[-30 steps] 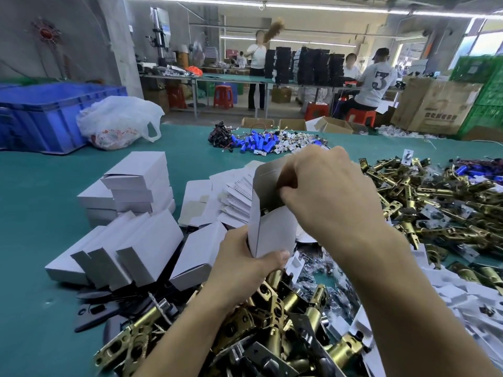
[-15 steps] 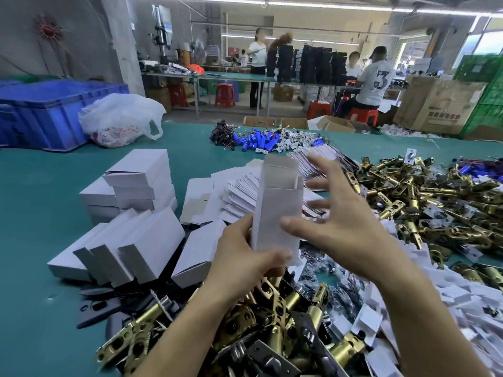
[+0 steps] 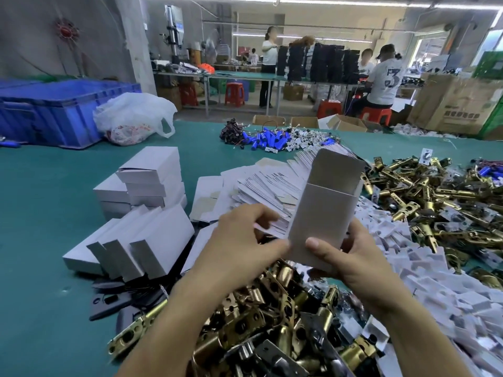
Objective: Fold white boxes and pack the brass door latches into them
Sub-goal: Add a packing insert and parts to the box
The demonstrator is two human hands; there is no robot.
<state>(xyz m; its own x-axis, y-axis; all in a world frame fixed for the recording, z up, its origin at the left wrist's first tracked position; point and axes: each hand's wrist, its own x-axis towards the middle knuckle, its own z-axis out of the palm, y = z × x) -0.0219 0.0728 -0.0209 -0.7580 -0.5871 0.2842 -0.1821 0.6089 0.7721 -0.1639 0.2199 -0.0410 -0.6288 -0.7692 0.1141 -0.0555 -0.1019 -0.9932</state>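
Note:
I hold a white box (image 3: 324,210) upright above the table, its top flap standing open. My right hand (image 3: 351,254) grips its lower end, thumb on the front face and fingers behind. My left hand (image 3: 245,240) pinches the box's lower left edge. Brass door latches (image 3: 272,317) lie heaped beneath my hands, and a second pile of latches (image 3: 424,202) spreads at the right. Flat unfolded boxes (image 3: 266,186) fan out behind my hands. Folded white boxes (image 3: 147,208) are stacked at the left.
White plastic inserts (image 3: 441,270) are scattered at the right. Black plates (image 3: 114,297) lie at the near left. A blue crate (image 3: 54,110), a plastic bag (image 3: 133,118) and blue cylinders (image 3: 266,140) sit further back on the green table (image 3: 40,213). People work at a far bench.
My right hand came off the box's top, dropped and took hold of its lower end. The box shifted right and tilted; my left hand moved to its lower left edge.

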